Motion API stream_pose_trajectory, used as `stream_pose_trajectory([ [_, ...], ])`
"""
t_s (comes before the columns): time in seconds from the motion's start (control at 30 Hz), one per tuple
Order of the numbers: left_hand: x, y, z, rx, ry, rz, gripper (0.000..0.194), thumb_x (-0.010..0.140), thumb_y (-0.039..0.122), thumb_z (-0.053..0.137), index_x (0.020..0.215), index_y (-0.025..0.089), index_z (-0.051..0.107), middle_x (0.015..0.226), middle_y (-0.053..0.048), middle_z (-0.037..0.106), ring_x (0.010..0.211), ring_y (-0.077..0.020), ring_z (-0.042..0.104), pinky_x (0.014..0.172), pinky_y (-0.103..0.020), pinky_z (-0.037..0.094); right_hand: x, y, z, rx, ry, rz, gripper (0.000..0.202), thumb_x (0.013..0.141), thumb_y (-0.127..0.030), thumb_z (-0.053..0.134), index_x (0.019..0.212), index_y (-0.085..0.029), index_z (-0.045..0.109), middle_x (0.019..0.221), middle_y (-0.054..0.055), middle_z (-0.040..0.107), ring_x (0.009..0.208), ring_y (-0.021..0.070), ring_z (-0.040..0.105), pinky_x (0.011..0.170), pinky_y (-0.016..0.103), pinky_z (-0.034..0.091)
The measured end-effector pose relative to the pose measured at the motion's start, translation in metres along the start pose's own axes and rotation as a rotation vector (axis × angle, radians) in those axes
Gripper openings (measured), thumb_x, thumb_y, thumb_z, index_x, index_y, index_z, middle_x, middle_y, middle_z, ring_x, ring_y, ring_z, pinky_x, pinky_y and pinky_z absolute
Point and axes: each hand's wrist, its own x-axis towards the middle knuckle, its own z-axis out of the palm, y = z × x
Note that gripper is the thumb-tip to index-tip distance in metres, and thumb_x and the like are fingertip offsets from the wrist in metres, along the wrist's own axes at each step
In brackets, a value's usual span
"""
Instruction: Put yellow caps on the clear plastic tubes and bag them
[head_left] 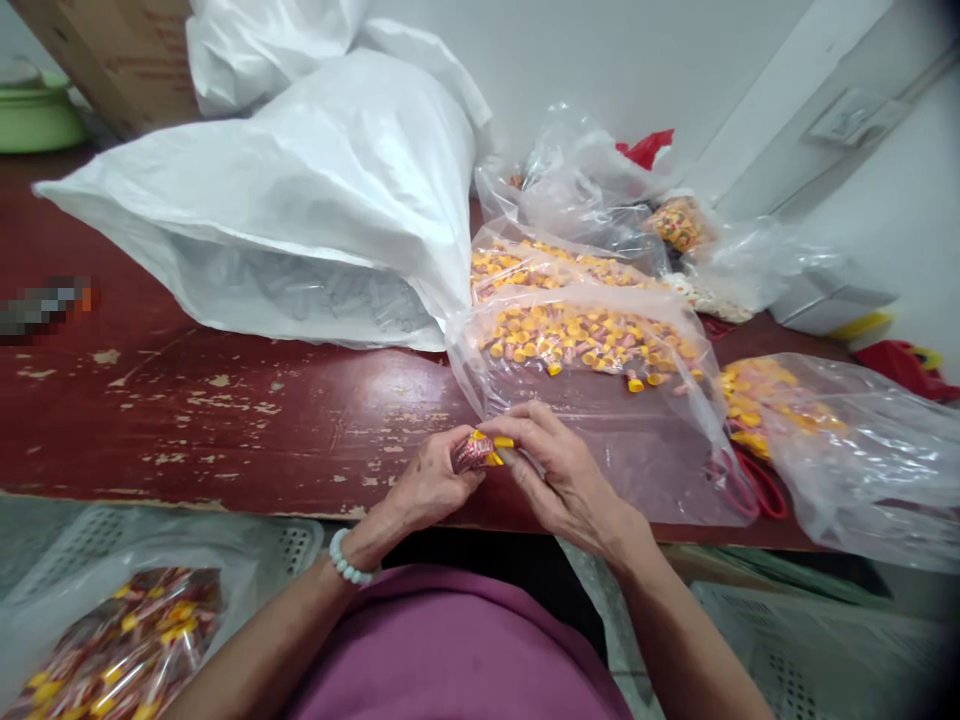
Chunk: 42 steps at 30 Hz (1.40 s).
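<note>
Seemingly for steadiness, the left hand (429,482) clasps a dark-red printed piece (471,455), leaving its yellow tips (504,442) exposed for the right hand (561,475) to pinch.

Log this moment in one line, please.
left hand: holding printed item; right hand: touching its yellow end; nearby: clear bag of yellow-topped pieces

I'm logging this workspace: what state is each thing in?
Left hand: closed around a brown item
Right hand: fingertips on the item's yellow end
White sack: mouth open, clear pieces inside
Middle clear bag: lying down, yellow pieces inside
Right clear bag: crumpled, partly filled
Lower-left bag: partly in view, brown-and-yellow items inside
Red table: surface worn in patches
</note>
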Motion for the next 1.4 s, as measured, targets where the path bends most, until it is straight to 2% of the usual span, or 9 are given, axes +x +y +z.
stream_pose_trajectory([
  [0.13,-0.002,0.000,-0.002,0.046,0.012,0.038,0.008,0.073,0.016,0.055,0.080,0.013,0.058,0.067,0.002,0.053,0.060,-0.0093,0.044,0.054,-0.020,0.034,0.007,0.005,-0.001,-0.021,0.016,-0.025,0.034,0.089,-0.023,0.050,0.123,-0.023,0.053,0.113,0.008,0.052,0.105,0.0182,0.052,0.092,0.037,0.045],
  [0.33,-0.005,0.005,0.011,0.206,-0.099,0.100,0.012,0.069,0.008,0.051,0.074,0.014,0.059,0.068,0.000,0.058,0.062,-0.0115,0.048,0.058,-0.023,0.036,0.035,0.014,0.019,0.007,0.475,0.082,0.029,0.094,-0.031,0.043,0.121,-0.025,0.052,0.110,0.006,0.057,0.096,0.0158,0.056,0.087,0.034,0.047],
  [0.43,-0.009,0.007,0.021,0.113,-0.184,0.138,0.013,0.069,0.008,0.051,0.075,0.013,0.062,0.073,-0.003,0.062,0.068,-0.0138,0.053,0.064,-0.025,0.040,0.045,0.015,0.040,0.071,0.381,0.033,0.034,0.090,-0.034,0.050,0.123,-0.025,0.050,0.109,0.006,0.057,0.089,0.0145,0.056,0.083,0.032,0.049],
  [0.63,-0.014,0.003,0.013,-0.377,-0.226,-0.200,0.017,0.065,0.017,0.063,0.081,0.013,0.060,0.069,0.000,0.057,0.055,-0.0089,0.048,0.045,-0.019,0.039,0.045,0.034,0.036,0.448,0.543,0.316,0.037,0.095,-0.046,0.033,0.119,-0.025,0.052,0.099,0.002,0.059,0.072,0.0094,0.057,0.065,0.024,0.049],
  [0.77,-0.016,-0.002,0.000,-0.623,-0.218,-0.303,0.023,0.058,0.019,0.069,0.076,0.012,0.058,0.070,-0.003,0.059,0.049,-0.0103,0.051,0.040,-0.021,0.042,0.031,0.034,0.023,0.357,0.391,0.298,0.039,0.095,-0.046,0.030,0.112,-0.023,0.057,0.098,0.004,0.062,0.080,0.0130,0.060,0.073,0.029,0.050],
  [0.93,-0.021,-0.009,0.000,-0.840,-0.090,-0.306,0.023,0.053,0.006,0.062,0.076,0.012,0.060,0.068,-0.002,0.059,0.055,-0.0119,0.054,0.050,-0.023,0.044,0.009,0.017,0.051,-0.041,-0.021,-0.054,0.068,0.074,-0.047,0.067,0.132,-0.019,0.042,0.128,0.013,0.054,0.117,0.0262,0.051,0.098,0.043,0.044],
  [1.0,-0.026,-0.009,0.004,-0.900,0.014,-0.315,0.028,0.049,0.001,0.057,0.074,0.013,0.059,0.066,0.000,0.057,0.059,-0.0117,0.052,0.052,-0.022,0.043,0.003,0.015,0.067,-0.144,-0.042,-0.142,0.080,0.069,-0.040,0.073,0.136,-0.016,0.037,0.126,0.016,0.055,0.115,0.0281,0.053,0.096,0.044,0.046],
  [1.23,-0.042,-0.020,0.002,-0.911,0.180,-0.332,0.021,0.044,0.002,0.058,0.061,0.013,0.056,0.058,0.003,0.052,0.061,-0.0112,0.049,0.057,-0.022,0.040,0.004,0.023,0.101,-0.183,0.026,-0.234,0.059,0.076,-0.037,0.065,0.129,-0.020,0.046,0.116,0.013,0.062,0.102,0.0275,0.062,0.087,0.041,0.053],
  [1.4,-0.067,-0.028,-0.012,-1.041,0.244,-0.280,0.027,0.047,0.001,0.062,0.070,0.013,0.060,0.065,0.002,0.057,0.061,-0.0101,0.052,0.059,-0.022,0.042,0.013,0.008,0.111,0.027,-0.171,-0.182,0.072,0.070,-0.036,0.071,0.133,-0.023,0.039,0.126,0.013,0.054,0.116,0.0285,0.054,0.097,0.044,0.048],
])
